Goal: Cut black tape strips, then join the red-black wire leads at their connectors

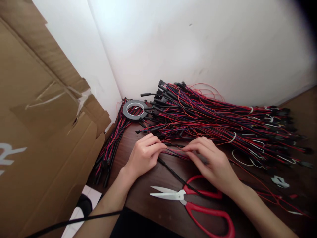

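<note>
Between my two hands a thin reddish wire (175, 149) runs in a short, nearly level stretch. My left hand (146, 153) pinches one side of it between thumb and fingertips, and my right hand (210, 160) pinches the other. From under my left hand a black cable (173, 174) slants down to the right, over a red scissor handle. The scissors (179, 195) lie slightly spread on the table below my hands, blades pointing left. Just behind my hands rests a big heap of red, black and blue wire harnesses (198, 115) with black connectors.
A roll of dark tape (135, 110) lies at the heap's left end, over a second bundle of harnesses (114, 142). A cardboard box (49, 132) fills the left side. White wall (193, 49) rises behind. A small pale clip (279, 181) sits on the table (143, 205) at right.
</note>
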Tool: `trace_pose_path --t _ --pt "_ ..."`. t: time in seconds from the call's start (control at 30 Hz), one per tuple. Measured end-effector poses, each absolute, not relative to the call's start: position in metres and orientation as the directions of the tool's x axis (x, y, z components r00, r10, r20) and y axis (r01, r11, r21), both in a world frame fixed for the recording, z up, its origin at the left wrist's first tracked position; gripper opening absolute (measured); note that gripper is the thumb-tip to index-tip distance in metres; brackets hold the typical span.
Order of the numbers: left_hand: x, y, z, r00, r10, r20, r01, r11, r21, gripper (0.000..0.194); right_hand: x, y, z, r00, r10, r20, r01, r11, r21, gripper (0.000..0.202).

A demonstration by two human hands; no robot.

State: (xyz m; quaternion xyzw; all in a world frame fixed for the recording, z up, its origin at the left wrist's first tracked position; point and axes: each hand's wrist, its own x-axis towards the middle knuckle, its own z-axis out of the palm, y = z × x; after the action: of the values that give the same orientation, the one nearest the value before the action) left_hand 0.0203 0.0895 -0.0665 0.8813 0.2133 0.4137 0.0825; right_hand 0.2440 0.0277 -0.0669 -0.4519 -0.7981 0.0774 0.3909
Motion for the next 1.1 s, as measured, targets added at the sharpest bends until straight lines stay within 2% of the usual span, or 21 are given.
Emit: trace_pose_path --t 0.23,0.4,0.6,0.73,0.93,1.1 --pt "0.018 0.092 -0.07 0.573 0.465 0.675 0.323 -0.885 0.336 0.015 0.246 0.024 -0.067 -0.401 0.773 0.491 0.604 0.626 -0.493 0.012" --pt "0.017 0.093 -0.071 0.546 0.469 0.694 0.321 -0.882 0.344 0.015 0.248 0.023 -0.067 -0.275 0.794 0.543 0.594 0.584 -0.553 0.014" --pt "0.017 0.094 -0.069 0.551 0.465 0.693 0.328 -0.884 0.333 0.014 0.251 0.023 -0.066 -0.39 0.764 0.515 0.534 0.643 -0.549 0.015" --pt "0.016 0.094 -0.067 0.522 0.482 0.704 0.347 -0.874 0.341 0.013 0.255 0.022 -0.064 -0.274 0.79 0.549 0.581 0.591 -0.56 0.014" --pt "0.016 0.094 -0.068 0.527 0.49 0.694 0.355 -0.869 0.344 0.013 0.261 0.022 -0.061 -0.37 0.791 0.488 0.556 0.609 -0.566 0.015" --pt "0.015 0.092 -0.069 0.524 0.508 0.683 0.351 -0.86 0.37 0.013 0.263 0.022 -0.063 -0.294 0.804 0.517 0.594 0.578 -0.559 0.014"
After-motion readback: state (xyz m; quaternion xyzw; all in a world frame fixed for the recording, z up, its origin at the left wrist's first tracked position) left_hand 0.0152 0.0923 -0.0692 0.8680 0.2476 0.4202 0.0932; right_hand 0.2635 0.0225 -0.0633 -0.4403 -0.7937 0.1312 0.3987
